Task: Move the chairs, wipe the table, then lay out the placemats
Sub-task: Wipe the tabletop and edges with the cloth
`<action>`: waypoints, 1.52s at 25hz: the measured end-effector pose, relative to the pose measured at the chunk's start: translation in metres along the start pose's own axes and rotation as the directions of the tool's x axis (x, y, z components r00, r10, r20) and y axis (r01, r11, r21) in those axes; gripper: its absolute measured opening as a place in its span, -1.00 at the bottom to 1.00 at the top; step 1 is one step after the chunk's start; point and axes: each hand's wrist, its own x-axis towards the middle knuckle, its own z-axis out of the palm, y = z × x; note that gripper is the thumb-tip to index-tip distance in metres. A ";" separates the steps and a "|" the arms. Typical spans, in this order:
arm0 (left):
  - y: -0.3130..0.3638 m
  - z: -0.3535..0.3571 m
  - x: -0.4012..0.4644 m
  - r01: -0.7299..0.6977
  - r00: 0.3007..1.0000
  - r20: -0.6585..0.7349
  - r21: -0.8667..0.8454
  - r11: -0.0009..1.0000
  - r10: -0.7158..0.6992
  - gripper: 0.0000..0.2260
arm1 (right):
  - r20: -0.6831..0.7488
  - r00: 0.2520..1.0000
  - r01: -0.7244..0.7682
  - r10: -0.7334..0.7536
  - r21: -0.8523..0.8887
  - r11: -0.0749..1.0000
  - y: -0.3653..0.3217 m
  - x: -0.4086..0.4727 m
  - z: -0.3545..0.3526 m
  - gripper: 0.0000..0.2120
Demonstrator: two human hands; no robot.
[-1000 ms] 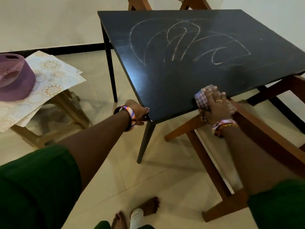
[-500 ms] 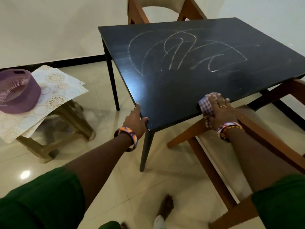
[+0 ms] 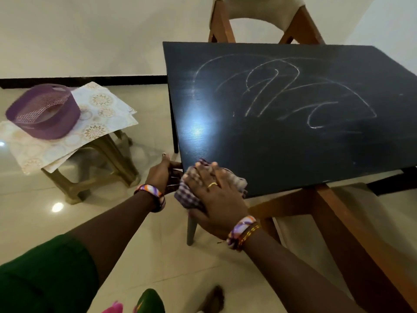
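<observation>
A black table (image 3: 282, 141) carries white chalk scribbles (image 3: 284, 91) across its middle. My right hand (image 3: 214, 193) lies flat on a checked cloth (image 3: 189, 197) and presses it onto the table's near left corner. My left hand (image 3: 163, 175) holds the table's left edge right beside that corner, fingers curled under it. Patterned placemats (image 3: 99, 118) lie stacked on a low stool (image 3: 108, 163) to the left, under a purple basket (image 3: 42, 111).
One wooden chair (image 3: 338, 224) stands at the table's near right side and another chair (image 3: 261, 16) at its far end. Glossy tiled floor surrounds the stool and table. My feet show at the bottom edge.
My right hand slid the cloth left along the near edge to the table's corner, next to my left hand. The view has tilted up and shifted right.
</observation>
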 end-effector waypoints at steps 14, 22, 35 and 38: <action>0.056 0.002 0.043 0.120 0.982 -0.139 -0.070 0.990 -0.129 -0.42 | 0.084 0.993 -0.078 0.078 -0.007 0.997 0.018 0.221 -0.004 -0.49; 0.092 0.060 0.102 0.136 0.941 -0.331 0.196 0.971 -0.065 -0.39 | -0.140 0.815 -0.577 0.563 -0.093 0.812 0.212 0.207 -0.018 -0.41; 0.082 0.077 0.096 0.087 0.853 -0.480 0.515 0.853 0.203 -0.49 | -0.004 0.988 -0.155 0.155 0.029 0.988 0.113 0.187 -0.004 -0.44; 0.083 0.078 0.093 0.098 0.852 -0.485 0.513 0.853 0.194 -0.48 | -0.082 0.925 -0.378 0.371 -0.118 0.918 0.214 0.177 -0.004 -0.30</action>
